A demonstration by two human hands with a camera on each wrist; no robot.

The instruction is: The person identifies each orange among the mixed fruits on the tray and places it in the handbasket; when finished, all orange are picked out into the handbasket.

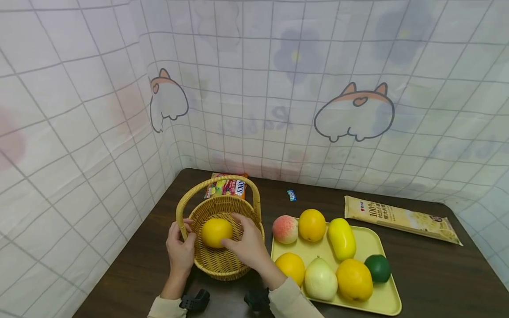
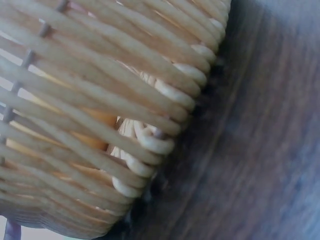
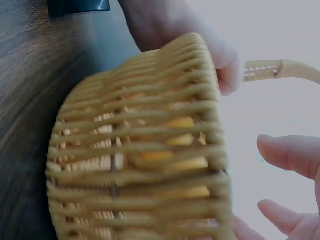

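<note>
A woven wicker basket (image 1: 222, 269) with an arched handle stands on the dark table, holding one round yellow fruit (image 1: 216, 232). My left hand (image 1: 180, 247) grips the basket's left rim beside the foot of the handle; the right wrist view shows its thumb hooked over the rim. Over the right side of the basket reaches my right hand (image 1: 250, 245), thumb and fingers spread around the fruit's near right side. In the right wrist view those fingers (image 3: 290, 152) are apart above the rim, with nothing between them. The fruit shows through the weave in both wrist views.
Right of the basket, a yellow tray (image 1: 391, 304) bears a peach (image 1: 285, 229), a pear (image 1: 320, 280), a dark green fruit (image 1: 377, 268) and several yellow-orange fruits. Behind lie a colourful snack bag (image 1: 226, 187), a small blue packet (image 1: 292, 195) and a long noodle package (image 1: 401, 216).
</note>
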